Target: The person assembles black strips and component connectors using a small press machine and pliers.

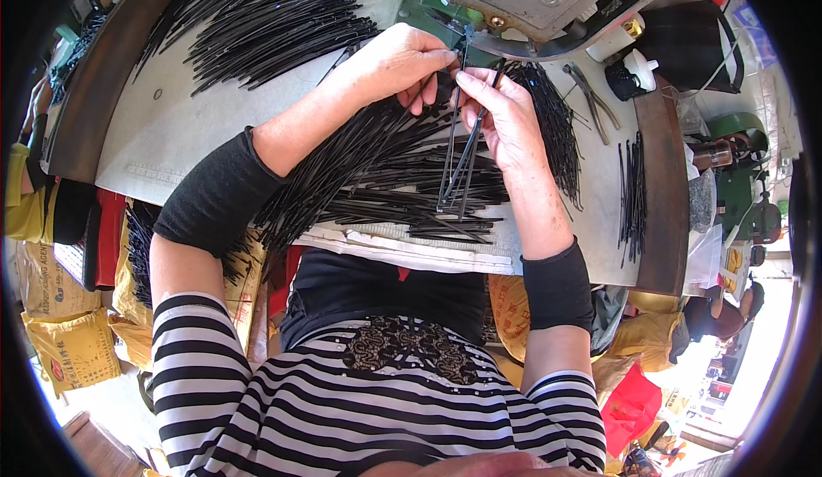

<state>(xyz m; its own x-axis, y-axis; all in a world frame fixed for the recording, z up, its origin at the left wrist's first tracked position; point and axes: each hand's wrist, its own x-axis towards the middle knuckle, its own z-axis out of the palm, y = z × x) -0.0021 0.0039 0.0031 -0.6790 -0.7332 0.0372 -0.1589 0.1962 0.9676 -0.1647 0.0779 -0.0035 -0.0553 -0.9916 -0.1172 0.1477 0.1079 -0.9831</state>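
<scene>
My left hand (398, 64) is closed in a pinch at the upper end of several thin black jointed rods (470, 167), which look like umbrella ribs. My right hand (507, 119) grips the same rods slightly lower, between thumb and fingers. Their lower ends hang toward me, folded into narrow angles. Both hands are close together, just in front of a bench machine (531, 2) with a metal cover and green base. Beneath them a wide heap of loose black rods (342, 164) covers the table. Exactly where the fingertips meet the rods is partly hidden.
More black rods lie in a bundle (274, 32) at the far left and a small row (632, 194) at the right. Pliers (591, 100) rest beside the machine. Raised brown edges (664, 194) bound the pale table (141, 147). Yellow sacks (73, 348) stand below left.
</scene>
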